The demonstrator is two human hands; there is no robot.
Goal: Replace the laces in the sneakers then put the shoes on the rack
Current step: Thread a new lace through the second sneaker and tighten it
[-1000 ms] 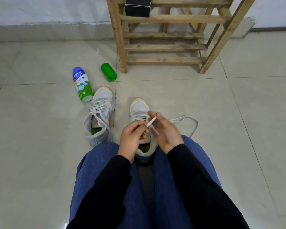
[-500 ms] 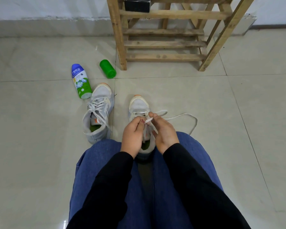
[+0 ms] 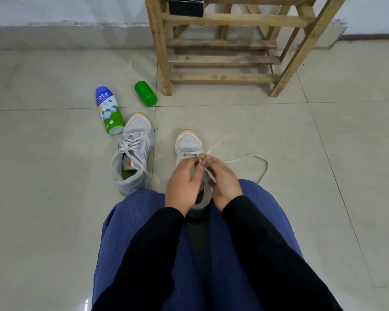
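Observation:
Two grey-white sneakers with orange toe tips stand on the tiled floor. The left sneaker (image 3: 134,153) is laced and stands by itself. The right sneaker (image 3: 187,143) sits just in front of my knees, half covered by my hands. My left hand (image 3: 182,182) and my right hand (image 3: 222,179) meet over its eyelets, both pinching the white lace (image 3: 252,159). One lace end sticks up past my fingertips, and the rest loops out across the floor to the right. The wooden shoe rack (image 3: 222,59) stands against the wall ahead.
A blue-and-green powder bottle (image 3: 109,111) lies on the floor by the left sneaker's toe. A green cylinder (image 3: 145,93) lies next to the rack's left leg. A black box (image 3: 185,5) sits on an upper rack shelf. My blue-trousered legs fill the bottom.
My hands have moved forward and down onto the right sneaker's eyelets, and the lace end held up between them now points away past my fingertips.

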